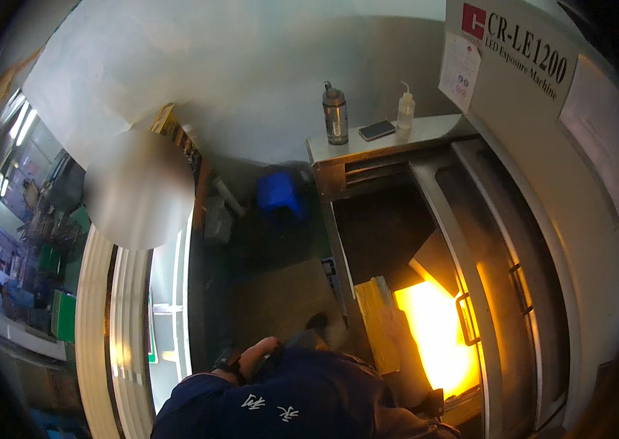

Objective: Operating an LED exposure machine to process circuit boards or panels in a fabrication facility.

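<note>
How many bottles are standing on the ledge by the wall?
2: a tall dark bottle left of the flat dark device, and a pale squeeze bottle right of it.

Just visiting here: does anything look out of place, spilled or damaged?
I see no spill or damage. What stands out is the yellow-white glare inside the machine, so bright that it hides whatever is there. The drinking bottle and dark phone-like device on its ledge seem personal items, perhaps out of place on equipment.

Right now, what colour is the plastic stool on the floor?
The plastic stool is blue, seen best in the head view.
</note>
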Tool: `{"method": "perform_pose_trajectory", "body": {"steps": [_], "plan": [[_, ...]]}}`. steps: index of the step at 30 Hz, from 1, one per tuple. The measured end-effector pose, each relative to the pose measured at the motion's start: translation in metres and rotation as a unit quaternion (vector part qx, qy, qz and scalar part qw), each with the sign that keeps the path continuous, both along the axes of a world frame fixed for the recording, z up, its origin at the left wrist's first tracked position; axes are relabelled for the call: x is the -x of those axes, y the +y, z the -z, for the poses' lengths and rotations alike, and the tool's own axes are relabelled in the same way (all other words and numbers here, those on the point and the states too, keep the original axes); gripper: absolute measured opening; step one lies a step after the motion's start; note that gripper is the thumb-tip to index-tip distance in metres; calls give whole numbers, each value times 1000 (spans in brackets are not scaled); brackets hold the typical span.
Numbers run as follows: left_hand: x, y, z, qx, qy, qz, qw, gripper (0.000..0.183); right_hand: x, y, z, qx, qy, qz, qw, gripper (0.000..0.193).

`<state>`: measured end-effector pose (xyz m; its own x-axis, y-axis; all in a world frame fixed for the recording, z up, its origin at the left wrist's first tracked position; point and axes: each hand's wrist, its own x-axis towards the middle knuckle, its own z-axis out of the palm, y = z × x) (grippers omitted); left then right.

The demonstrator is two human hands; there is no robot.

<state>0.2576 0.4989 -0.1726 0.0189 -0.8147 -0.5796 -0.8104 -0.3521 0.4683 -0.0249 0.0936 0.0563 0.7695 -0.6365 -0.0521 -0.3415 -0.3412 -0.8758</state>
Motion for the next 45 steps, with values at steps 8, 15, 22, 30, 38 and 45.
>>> {"method": "perform_pose_trajectory", "body": {"steps": [8,15,22,30,38,45], "plan": [[-76,-119,-59,-159,-3,-68,985,29,42,-97,-7,201,-4,260,945,24],[-206,-198,-33,-70,32,22,997,34,94,-89,35,460,210,411,759,59],[-373,-223,-44,16,42,-11,999,20,8,25,8,288,335,460,771,56],[-425,-251,-22,38,136,-45,989,17,-35,102,15,-8,488,459,742,44],[-300,-398,-144,34,263,191,945,16,-108,165,-88,47,584,433,685,51],[-175,-517,-172,395,111,323,853,19,-114,161,-246,57,599,491,630,37]]}}
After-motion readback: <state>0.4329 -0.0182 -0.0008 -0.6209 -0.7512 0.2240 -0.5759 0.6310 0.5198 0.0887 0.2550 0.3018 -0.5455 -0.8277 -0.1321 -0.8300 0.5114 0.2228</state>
